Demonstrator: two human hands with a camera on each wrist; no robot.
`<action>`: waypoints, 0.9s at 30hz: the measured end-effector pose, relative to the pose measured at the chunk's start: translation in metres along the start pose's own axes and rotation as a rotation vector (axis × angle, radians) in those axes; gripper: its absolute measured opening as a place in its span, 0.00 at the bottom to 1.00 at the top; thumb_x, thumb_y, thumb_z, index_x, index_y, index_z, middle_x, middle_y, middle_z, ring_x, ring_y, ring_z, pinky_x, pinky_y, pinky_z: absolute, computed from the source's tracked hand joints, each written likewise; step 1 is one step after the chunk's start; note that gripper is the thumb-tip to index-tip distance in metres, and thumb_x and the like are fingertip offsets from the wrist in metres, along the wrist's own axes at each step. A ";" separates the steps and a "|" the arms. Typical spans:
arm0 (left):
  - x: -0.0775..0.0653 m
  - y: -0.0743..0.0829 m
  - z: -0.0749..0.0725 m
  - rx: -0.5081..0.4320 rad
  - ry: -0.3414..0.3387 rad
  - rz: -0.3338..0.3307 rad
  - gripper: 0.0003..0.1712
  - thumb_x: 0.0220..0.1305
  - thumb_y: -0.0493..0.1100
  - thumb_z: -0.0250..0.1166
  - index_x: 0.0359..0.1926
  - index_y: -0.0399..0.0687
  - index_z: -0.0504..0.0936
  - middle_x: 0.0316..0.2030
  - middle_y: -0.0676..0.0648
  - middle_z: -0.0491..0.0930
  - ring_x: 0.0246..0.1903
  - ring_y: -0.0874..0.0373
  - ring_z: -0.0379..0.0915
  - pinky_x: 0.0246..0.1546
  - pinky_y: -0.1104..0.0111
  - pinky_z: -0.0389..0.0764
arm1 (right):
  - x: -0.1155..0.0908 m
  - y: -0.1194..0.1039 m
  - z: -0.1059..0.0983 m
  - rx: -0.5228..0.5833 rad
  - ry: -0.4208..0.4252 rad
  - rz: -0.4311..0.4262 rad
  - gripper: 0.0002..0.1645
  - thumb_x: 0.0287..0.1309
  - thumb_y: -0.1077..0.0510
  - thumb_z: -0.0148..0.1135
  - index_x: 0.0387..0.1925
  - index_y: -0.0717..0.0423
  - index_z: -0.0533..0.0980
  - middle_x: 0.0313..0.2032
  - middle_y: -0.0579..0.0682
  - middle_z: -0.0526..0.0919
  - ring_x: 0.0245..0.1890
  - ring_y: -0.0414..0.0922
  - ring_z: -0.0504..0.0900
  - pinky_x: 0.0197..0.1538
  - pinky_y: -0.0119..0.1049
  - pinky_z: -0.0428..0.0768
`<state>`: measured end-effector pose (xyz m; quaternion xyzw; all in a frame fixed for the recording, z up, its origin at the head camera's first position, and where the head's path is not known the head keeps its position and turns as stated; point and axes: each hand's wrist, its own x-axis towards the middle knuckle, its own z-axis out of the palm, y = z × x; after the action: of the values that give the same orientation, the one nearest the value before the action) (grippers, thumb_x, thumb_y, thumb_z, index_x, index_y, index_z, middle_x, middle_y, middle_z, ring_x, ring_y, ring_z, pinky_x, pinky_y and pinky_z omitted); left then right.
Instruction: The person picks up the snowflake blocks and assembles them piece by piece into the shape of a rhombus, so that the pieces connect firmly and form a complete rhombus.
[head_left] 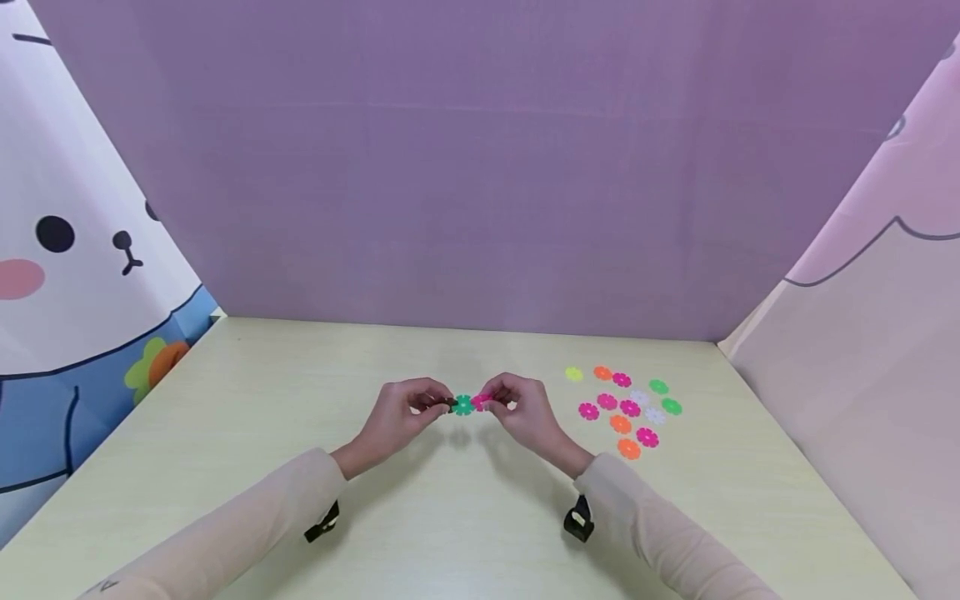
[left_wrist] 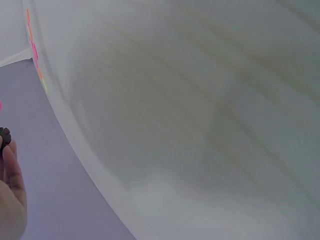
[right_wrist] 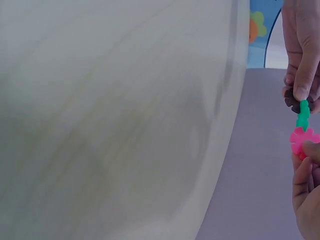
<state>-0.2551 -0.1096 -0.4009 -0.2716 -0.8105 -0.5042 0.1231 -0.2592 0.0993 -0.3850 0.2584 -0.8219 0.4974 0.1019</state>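
My left hand [head_left: 401, 412] pinches a dark, notched flower-shaped disc [right_wrist: 292, 101] between thumb and fingers. In my right hand [head_left: 528, 412] a pink notched disc [right_wrist: 300, 140] is pinched the same way. Between them a green disc [head_left: 462, 405] joins the two, edge-on to the camera in the right wrist view and standing crosswise to both. All three hang in a row just above the table. The left wrist view shows only part of the left hand [left_wrist: 12, 195] and the dark disc [left_wrist: 5, 136]; the fingers cover parts of both outer discs.
On the pale table [head_left: 450, 533], right of the right hand, lie several loose notched discs: pink [head_left: 647, 437], orange [head_left: 628, 449], green [head_left: 671, 407], white [head_left: 655, 415] and yellow [head_left: 573, 374]. A purple panel [head_left: 480, 183] rises behind the table. Printed cloths hang on both sides.
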 end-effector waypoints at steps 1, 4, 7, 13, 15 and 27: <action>0.000 0.000 0.000 0.002 0.000 -0.005 0.08 0.53 0.36 0.66 0.36 0.47 0.82 0.32 0.48 0.84 0.28 0.54 0.80 0.27 0.69 0.81 | -0.001 -0.004 -0.001 0.004 0.005 0.001 0.05 0.48 0.74 0.61 0.29 0.67 0.78 0.26 0.58 0.83 0.25 0.54 0.79 0.28 0.26 0.78; 0.000 0.001 -0.001 0.001 -0.008 -0.024 0.07 0.53 0.36 0.66 0.35 0.49 0.82 0.31 0.51 0.84 0.28 0.56 0.80 0.28 0.71 0.80 | -0.003 -0.017 -0.003 0.013 0.006 0.002 0.04 0.48 0.75 0.60 0.29 0.71 0.77 0.26 0.62 0.82 0.25 0.55 0.79 0.28 0.25 0.77; 0.000 0.001 -0.001 -0.010 -0.013 -0.031 0.06 0.54 0.35 0.66 0.34 0.48 0.82 0.31 0.51 0.84 0.28 0.54 0.81 0.28 0.72 0.81 | -0.005 -0.029 -0.005 0.017 0.011 0.001 0.03 0.48 0.75 0.60 0.29 0.72 0.76 0.27 0.63 0.82 0.25 0.57 0.79 0.29 0.29 0.78; 0.001 0.002 -0.001 -0.021 -0.003 -0.028 0.07 0.54 0.34 0.65 0.34 0.47 0.82 0.30 0.50 0.84 0.27 0.57 0.81 0.28 0.72 0.81 | -0.007 -0.031 -0.006 0.040 0.036 -0.010 0.03 0.48 0.75 0.60 0.28 0.73 0.76 0.27 0.65 0.81 0.25 0.57 0.79 0.29 0.35 0.79; 0.001 0.002 0.000 -0.026 -0.007 -0.030 0.06 0.54 0.34 0.65 0.34 0.48 0.82 0.30 0.50 0.84 0.27 0.54 0.81 0.27 0.71 0.81 | -0.008 -0.030 -0.005 0.053 0.037 -0.007 0.03 0.48 0.76 0.60 0.28 0.74 0.76 0.27 0.65 0.81 0.25 0.58 0.79 0.29 0.33 0.79; 0.000 0.012 -0.004 -0.012 -0.031 -0.035 0.06 0.53 0.33 0.65 0.34 0.46 0.82 0.30 0.48 0.84 0.26 0.52 0.80 0.27 0.70 0.81 | -0.004 -0.014 -0.001 0.081 0.010 0.004 0.04 0.48 0.74 0.62 0.29 0.70 0.76 0.27 0.63 0.81 0.25 0.56 0.79 0.28 0.27 0.77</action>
<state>-0.2481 -0.1091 -0.3898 -0.2661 -0.8138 -0.5069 0.1000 -0.2482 0.0964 -0.3753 0.2583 -0.8010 0.5317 0.0946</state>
